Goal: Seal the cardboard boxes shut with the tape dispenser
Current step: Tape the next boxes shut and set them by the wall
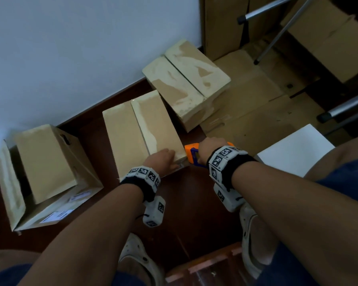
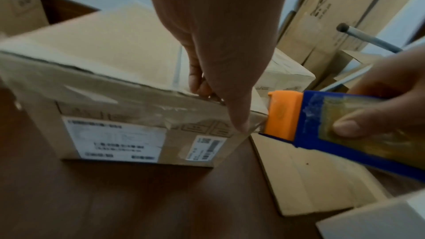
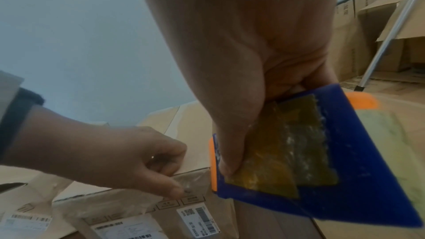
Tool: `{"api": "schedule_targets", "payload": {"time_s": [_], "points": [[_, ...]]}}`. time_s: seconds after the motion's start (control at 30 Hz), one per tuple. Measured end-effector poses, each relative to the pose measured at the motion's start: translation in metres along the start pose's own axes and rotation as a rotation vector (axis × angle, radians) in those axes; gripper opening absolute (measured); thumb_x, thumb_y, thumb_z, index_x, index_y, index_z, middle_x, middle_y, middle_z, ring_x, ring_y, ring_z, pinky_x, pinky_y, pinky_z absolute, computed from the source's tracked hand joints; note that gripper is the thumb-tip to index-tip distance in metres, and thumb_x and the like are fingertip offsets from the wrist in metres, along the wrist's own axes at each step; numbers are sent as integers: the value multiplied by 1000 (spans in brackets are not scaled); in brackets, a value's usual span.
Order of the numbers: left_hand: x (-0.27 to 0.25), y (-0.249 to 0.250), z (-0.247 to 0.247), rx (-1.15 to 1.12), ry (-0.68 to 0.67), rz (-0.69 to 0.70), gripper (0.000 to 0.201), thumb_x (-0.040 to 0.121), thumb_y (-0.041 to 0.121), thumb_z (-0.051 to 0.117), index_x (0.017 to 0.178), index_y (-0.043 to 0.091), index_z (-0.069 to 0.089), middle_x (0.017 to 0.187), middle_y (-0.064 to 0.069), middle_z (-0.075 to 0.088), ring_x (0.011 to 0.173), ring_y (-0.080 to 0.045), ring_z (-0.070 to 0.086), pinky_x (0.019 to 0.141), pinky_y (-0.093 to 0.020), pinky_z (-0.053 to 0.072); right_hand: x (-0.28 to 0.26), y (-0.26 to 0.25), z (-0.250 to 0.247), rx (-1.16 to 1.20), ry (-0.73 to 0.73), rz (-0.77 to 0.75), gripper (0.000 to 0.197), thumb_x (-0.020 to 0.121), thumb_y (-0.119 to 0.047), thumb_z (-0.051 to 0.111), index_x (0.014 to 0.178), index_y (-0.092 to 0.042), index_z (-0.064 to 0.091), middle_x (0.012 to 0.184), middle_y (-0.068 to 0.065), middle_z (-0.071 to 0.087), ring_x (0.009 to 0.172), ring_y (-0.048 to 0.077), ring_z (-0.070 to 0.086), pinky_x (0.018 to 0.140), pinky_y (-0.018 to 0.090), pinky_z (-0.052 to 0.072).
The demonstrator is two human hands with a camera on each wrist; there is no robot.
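Observation:
Three cardboard boxes stand along the wall. The middle box [image 1: 141, 131] has its flaps down. My left hand [image 1: 170, 159] grips its near right corner, fingers curled on the top edge [image 2: 200, 83] and thumb pressing clear tape onto the side face [image 3: 181, 190]. My right hand [image 1: 210, 146] holds the orange and blue tape dispenser [image 1: 191, 154] just right of that corner, its orange end [image 2: 282, 114] against the box. The left box [image 1: 46, 172] stands open with its flaps up. The far box [image 1: 186, 79] is closed.
Flattened cardboard [image 1: 246, 112] covers the floor to the right. A white box [image 1: 293, 149] sits beside my right arm. Metal tripod legs [image 1: 277, 32] and tall cartons stand at the back right. My feet in white clogs [image 1: 136, 259] rest on the dark wooden floor.

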State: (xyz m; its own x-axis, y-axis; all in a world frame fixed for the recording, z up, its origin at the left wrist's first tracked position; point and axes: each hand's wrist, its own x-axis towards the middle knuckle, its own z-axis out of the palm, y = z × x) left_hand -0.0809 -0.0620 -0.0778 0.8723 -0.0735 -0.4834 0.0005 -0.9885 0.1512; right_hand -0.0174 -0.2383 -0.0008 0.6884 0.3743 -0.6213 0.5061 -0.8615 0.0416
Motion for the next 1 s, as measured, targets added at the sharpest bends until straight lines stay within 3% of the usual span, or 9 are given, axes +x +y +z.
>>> {"api": "schedule_targets", "payload": {"time_s": [0.27,0.4,0.63,0.83,1.0], "points": [[2,-9,-3,61,-59,55,32,97,38,48,107,8,52,105,-14,56,99,-33,56,82,-37,43,10,11,18,55,13,-7,34,93,-32,56,67,-10,55,65,9,55,56,25,54,53,31,46],[-20,-39,2,101,-104,-20,35,95,41,50,115,12,51,108,-10,54,101,-31,58,85,-40,48,11,9,21,16,-2,-133,42,89,-49,59,70,-12,53,66,3,51,52,17,44,50,27,35],[-7,-9,-5,130,-57,-28,43,93,44,53,120,11,49,115,-9,51,108,-29,55,82,-39,46,6,8,24,57,9,-158,40,90,-50,55,76,-11,55,63,2,48,52,15,44,47,26,33],[-3,-12,-2,100,-112,-61,40,94,43,52,117,10,50,113,-11,53,108,-30,55,87,-41,47,9,9,24,19,10,-120,43,87,-55,58,81,-13,60,71,2,54,68,20,56,59,29,42],[-1,-11,-8,118,-143,-46,34,94,38,53,113,9,51,114,-11,54,108,-30,55,87,-38,44,6,14,24,23,15,-109,38,88,-53,58,82,-16,57,71,0,51,72,19,54,63,29,40]]}}
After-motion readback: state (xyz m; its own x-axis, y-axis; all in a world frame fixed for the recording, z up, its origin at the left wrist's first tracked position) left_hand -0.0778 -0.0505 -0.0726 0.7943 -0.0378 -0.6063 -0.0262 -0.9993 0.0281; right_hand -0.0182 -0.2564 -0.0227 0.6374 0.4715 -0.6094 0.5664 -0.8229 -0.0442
